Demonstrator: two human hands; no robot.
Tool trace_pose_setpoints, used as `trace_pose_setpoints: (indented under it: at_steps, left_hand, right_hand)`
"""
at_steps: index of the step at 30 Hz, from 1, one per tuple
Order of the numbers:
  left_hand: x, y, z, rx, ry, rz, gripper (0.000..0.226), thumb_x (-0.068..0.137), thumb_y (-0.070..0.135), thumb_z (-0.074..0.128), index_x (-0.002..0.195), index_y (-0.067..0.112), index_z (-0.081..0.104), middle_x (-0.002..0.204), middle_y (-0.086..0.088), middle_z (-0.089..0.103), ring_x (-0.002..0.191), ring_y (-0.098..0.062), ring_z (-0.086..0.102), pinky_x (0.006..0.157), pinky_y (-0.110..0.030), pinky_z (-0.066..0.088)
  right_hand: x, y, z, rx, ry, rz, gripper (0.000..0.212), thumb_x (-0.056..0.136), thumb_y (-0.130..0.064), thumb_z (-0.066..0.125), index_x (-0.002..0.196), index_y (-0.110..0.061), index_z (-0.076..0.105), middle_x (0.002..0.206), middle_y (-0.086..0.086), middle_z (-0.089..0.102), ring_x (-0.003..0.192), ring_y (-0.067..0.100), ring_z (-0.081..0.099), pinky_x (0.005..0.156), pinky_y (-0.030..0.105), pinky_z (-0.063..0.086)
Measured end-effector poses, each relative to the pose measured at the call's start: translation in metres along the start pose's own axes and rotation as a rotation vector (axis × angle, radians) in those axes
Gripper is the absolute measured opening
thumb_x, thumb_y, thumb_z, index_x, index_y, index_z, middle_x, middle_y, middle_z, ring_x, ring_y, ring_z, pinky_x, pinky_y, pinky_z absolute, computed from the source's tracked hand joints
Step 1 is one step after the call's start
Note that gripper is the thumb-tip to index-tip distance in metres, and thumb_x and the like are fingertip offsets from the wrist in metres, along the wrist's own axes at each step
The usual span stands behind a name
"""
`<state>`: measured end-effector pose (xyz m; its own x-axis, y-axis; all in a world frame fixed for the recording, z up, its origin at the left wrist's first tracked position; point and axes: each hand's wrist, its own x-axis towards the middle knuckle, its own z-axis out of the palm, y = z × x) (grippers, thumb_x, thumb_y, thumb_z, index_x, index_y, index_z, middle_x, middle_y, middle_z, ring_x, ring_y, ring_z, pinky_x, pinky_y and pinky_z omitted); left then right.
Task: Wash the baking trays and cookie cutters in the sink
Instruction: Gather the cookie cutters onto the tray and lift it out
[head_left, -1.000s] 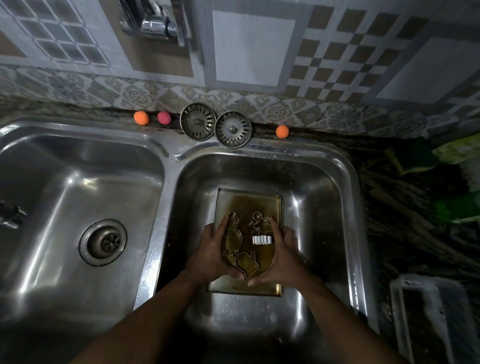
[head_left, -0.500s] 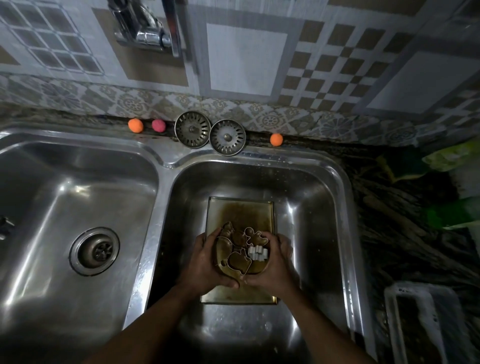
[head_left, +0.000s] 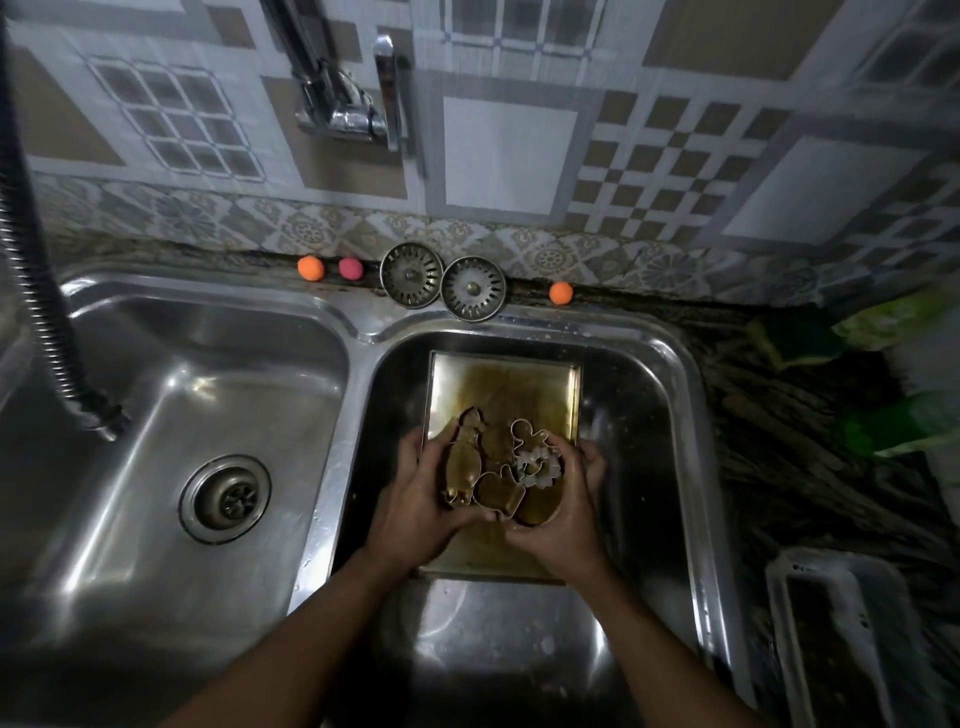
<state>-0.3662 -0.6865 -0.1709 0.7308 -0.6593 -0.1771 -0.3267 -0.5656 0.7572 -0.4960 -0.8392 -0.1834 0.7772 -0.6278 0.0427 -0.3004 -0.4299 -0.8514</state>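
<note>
Head view of a double steel sink (head_left: 358, 332) set against a tiled wall. At far left, a ribbed flexible hose (head_left: 36, 291) hangs down into the left basin (head_left: 156, 364), whose drain (head_left: 224, 499) lies open in its floor. Along the back ledge, from left to right, stand an orange ball (head_left: 310, 268), a pink ball (head_left: 350, 268), two round metal strainers (head_left: 410, 282) propped side by side, and a second orange ball (head_left: 560, 292). A chrome tap (head_left: 343, 98) is fixed to the wall above the ledge.

The baking tray (head_left: 501, 384) lies flat on the floor of the right basin (head_left: 639, 415), its inside stained brown. Both forearms enter from the bottom edge and converge over the tray's near half. The left hand (head_left: 415, 509) is turned palm inward, fingers curled beneath a cluster of cookie cutters (head_left: 488, 467) and thumb laid over the elongated cutter on the cluster's left side. The right hand (head_left: 566, 519) mirrors it, cupping the cluster from the right with fingers bent round a fluted cutter. The two hands meet at the cluster's near edge. Whether the cutters touch the tray cannot be told.

Right of the sink runs a dark tabletop (head_left: 779, 467), bearing blurred green items (head_left: 904, 426) at its far edge and a white plastic container (head_left: 831, 623) at lower right.
</note>
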Motion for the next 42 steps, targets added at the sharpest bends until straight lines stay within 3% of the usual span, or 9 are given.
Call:
trace_pose_setpoints:
  at_steps: [4,7,10,15,20,29,36,40,42]
  left_hand:
    - [0.004,0.034,-0.027,0.03,0.136,0.14,0.111,0.057,0.074,0.071,0.15,0.042,0.018,0.152,-0.001,0.019,0.127,-0.026,0.05,0.091,-0.046,0.056]
    - [0.006,0.063,-0.05,0.06,0.23,0.254,0.106,0.061,0.074,0.066,0.149,0.042,0.017,0.149,-0.01,0.025,0.123,-0.029,0.052,0.086,-0.042,0.057]
    - [0.008,0.091,-0.073,0.085,0.315,0.359,0.103,0.064,0.067,0.071,0.149,0.04,0.019,0.147,-0.018,0.031,0.121,-0.034,0.054,0.084,-0.046,0.059]
    - [0.006,0.129,-0.107,0.062,0.452,0.482,0.1,0.066,0.052,0.081,0.147,0.036,0.023,0.149,-0.025,0.03,0.123,-0.04,0.052,0.089,-0.048,0.055]
    - [-0.007,0.155,-0.128,0.084,0.538,0.485,0.098,0.067,0.051,0.081,0.145,0.036,0.024,0.15,-0.026,0.029,0.124,-0.043,0.052,0.084,-0.052,0.056]
    - [-0.018,0.169,-0.133,0.127,0.487,0.399,0.107,0.062,0.071,0.072,0.15,0.034,0.026,0.146,-0.012,0.032,0.124,-0.032,0.049,0.081,-0.042,0.055]
    - [-0.021,0.174,-0.132,0.213,0.384,0.36,0.128,0.06,0.071,0.072,0.15,0.047,-0.015,0.148,-0.017,0.028,0.12,-0.035,0.052,0.083,-0.048,0.056]
    - [-0.021,0.174,-0.136,0.244,0.359,0.36,0.123,0.056,0.078,0.07,0.148,0.056,-0.008,0.145,-0.017,0.026,0.106,-0.035,0.058,0.075,-0.042,0.057]
    - [-0.021,0.175,-0.137,0.237,0.352,0.343,0.119,0.057,0.08,0.069,0.148,0.057,-0.003,0.149,-0.017,0.022,0.112,-0.039,0.057,0.079,-0.044,0.056]
  right_hand:
    - [0.013,-0.034,-0.019,0.0,0.119,-0.09,0.11,0.047,-0.021,0.093,0.139,-0.038,0.035,0.146,-0.001,0.015,0.133,-0.008,0.023,0.102,0.003,0.029]
    - [0.021,-0.064,-0.036,-0.023,0.204,-0.142,0.112,0.047,-0.021,0.091,0.139,-0.043,0.031,0.148,-0.004,0.011,0.132,0.002,0.027,0.102,0.016,0.034]
    - [0.027,-0.093,-0.053,-0.059,0.31,-0.218,0.11,0.048,-0.018,0.091,0.138,-0.037,0.031,0.148,-0.004,0.012,0.129,-0.004,0.026,0.1,0.02,0.037]
    - [0.04,-0.138,-0.079,-0.089,0.43,-0.388,0.105,0.05,-0.019,0.09,0.137,-0.029,0.032,0.148,0.0,0.008,0.134,0.021,0.033,0.101,0.02,0.042]
    - [0.04,-0.178,-0.095,-0.117,0.44,-0.439,0.098,0.05,-0.028,0.088,0.133,-0.029,0.035,0.148,-0.001,0.008,0.132,0.024,0.037,0.095,0.024,0.045]
    - [0.031,-0.2,-0.105,-0.083,0.395,-0.382,0.09,0.05,-0.058,0.078,0.125,-0.021,0.046,0.14,0.004,0.021,0.12,0.008,0.037,0.088,-0.001,0.032]
    - [0.028,-0.192,-0.105,-0.123,0.393,-0.291,0.09,0.045,-0.062,0.078,0.122,-0.029,0.045,0.137,0.001,0.025,0.114,0.014,0.046,0.085,0.028,0.051]
    - [0.033,-0.19,-0.105,-0.119,0.371,-0.286,0.086,0.048,-0.046,0.091,0.119,-0.033,0.043,0.138,0.0,0.024,0.116,0.015,0.046,0.083,0.026,0.048]
    - [0.037,-0.189,-0.104,-0.111,0.36,-0.284,0.08,0.052,-0.034,0.09,0.117,-0.032,0.043,0.138,0.0,0.022,0.117,0.017,0.047,0.083,0.026,0.048]
